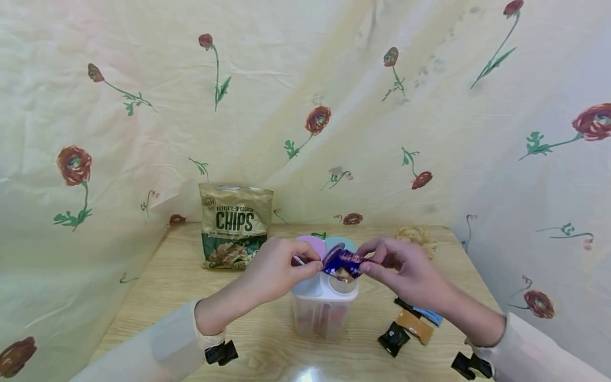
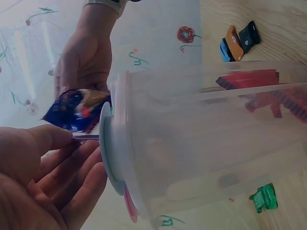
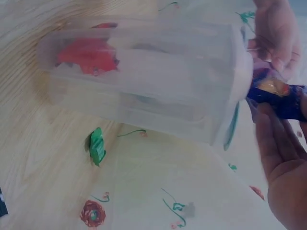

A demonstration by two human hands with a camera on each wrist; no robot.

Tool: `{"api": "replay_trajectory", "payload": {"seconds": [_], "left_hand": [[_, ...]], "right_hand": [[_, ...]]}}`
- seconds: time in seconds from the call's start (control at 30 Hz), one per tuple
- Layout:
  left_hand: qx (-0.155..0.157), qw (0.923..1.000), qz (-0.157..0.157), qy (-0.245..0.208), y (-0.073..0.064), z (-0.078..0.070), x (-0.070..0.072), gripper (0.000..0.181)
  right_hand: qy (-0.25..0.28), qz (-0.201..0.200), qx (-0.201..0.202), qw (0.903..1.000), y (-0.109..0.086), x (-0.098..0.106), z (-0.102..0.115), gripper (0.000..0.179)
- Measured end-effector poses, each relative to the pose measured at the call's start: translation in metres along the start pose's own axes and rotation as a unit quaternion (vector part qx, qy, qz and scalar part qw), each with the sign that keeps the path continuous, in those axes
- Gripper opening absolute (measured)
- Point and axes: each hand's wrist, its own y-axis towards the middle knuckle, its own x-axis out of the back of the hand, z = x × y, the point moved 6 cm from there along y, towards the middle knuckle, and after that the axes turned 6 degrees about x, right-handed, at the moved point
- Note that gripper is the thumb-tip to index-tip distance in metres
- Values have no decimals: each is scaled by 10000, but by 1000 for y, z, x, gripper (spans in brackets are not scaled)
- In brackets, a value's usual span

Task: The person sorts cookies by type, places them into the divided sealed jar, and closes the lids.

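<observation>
1. Flowered cloth (image 1: 267,106) hangs behind and beside a wooden table (image 1: 267,345), making a plain backdrop.
2. Leftmost, the chips bag (image 1: 236,225) stands upright at the back, apparently to stay out of the way.
3. Left hand (image 1: 278,269): thumb and fingertips almost meet, pinching a purple lid (image 1: 332,254) tilted up, probably so the opening (image 1: 342,286) stays uncovered.
4. Between the hands, the tub (image 1: 303,310) stands upright, handy for both; red packets (image 3: 88,55) lie inside near its bottom. Behind it lies a green packet (image 3: 97,146).
5. Just above the opening hangs the blue packet (image 1: 347,263).
6. Right hand (image 1: 416,269): thumb and fingers pinch that packet's end, perhaps leaving the rest free.
7. Small packets (image 1: 415,326) lie grouped near this hand, seemingly for easy reach; a yellowish bundle (image 1: 428,243), partly hidden, sits behind.
</observation>
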Motion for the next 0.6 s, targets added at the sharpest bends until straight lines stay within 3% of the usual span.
{"api": "replay_trajectory", "payload": {"seconds": [0.2, 0.33, 0.6], "left_hand": [[24, 10000, 47, -26, 1, 1, 0, 7], [23, 10000, 43, -34, 1, 1, 0, 8], [71, 9999, 63, -43, 1, 2, 0, 8]], "right_hand": [[-734, 532, 210, 9957, 3, -8, -1, 20], [-869, 818, 403, 9920, 6, -10, 0, 32], [-978, 1045, 440, 9887, 15, -7, 1, 30]]}}
